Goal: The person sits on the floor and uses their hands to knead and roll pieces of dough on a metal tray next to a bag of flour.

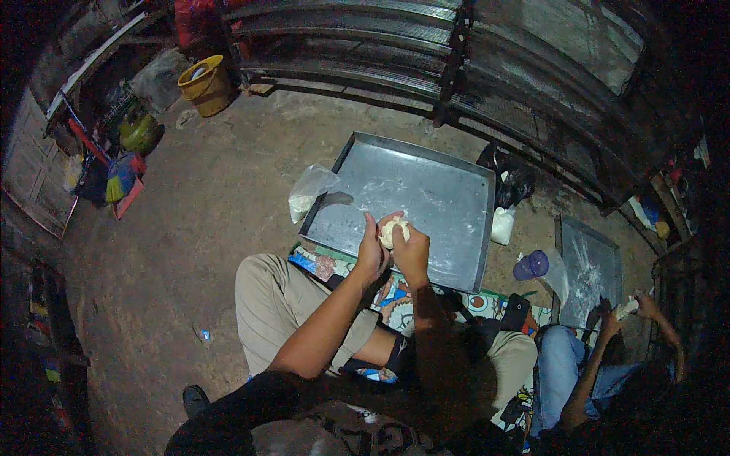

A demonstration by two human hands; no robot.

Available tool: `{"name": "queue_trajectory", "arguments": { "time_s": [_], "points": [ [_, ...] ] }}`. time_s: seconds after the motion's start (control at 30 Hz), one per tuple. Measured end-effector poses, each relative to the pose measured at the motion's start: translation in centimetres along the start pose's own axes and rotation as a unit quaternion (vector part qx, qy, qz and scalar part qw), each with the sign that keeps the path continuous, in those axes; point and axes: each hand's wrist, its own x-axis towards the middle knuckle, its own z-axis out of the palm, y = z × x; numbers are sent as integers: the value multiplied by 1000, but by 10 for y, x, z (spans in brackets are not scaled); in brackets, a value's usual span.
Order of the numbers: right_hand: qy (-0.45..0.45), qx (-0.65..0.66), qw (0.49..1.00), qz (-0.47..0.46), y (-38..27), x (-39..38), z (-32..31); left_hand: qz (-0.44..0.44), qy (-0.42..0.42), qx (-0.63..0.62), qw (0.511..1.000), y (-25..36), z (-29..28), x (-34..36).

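The left hand (pixel 372 249) is cradling a pale lump of dough (pixel 389 234), its thumb standing apart, while the right hand (pixel 411 252) is closing its fingers on it. The dough is sitting between them, over the tray's (pixel 449 205) near side. Uneven squeezing could be sending it slipping past that loose thumb, maybe onto the patterned cloth (pixel 319 263).

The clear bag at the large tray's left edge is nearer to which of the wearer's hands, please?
Left. The left hand is to the clear bag's right, the right hand farther right; both touch the pale dough.
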Motion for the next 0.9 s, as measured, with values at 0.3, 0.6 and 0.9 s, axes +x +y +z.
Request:
{"name": "queue_trajectory", "arguments": {
  "time_s": [0.3, 0.6, 0.9],
  "points": [
    [-79, -290, 931, -208, 5, -16, 27, -34, 110, -106, 988, 6, -59, 18],
    [-43, 234, 962, 135, 38, 5, 27, -6, 189, 77, 979, 20, -11, 6],
    [-42, 525, 775, 349, 44, -2, 35, 109, 108, 471, 869, 6, 7, -5]
  ]
}}
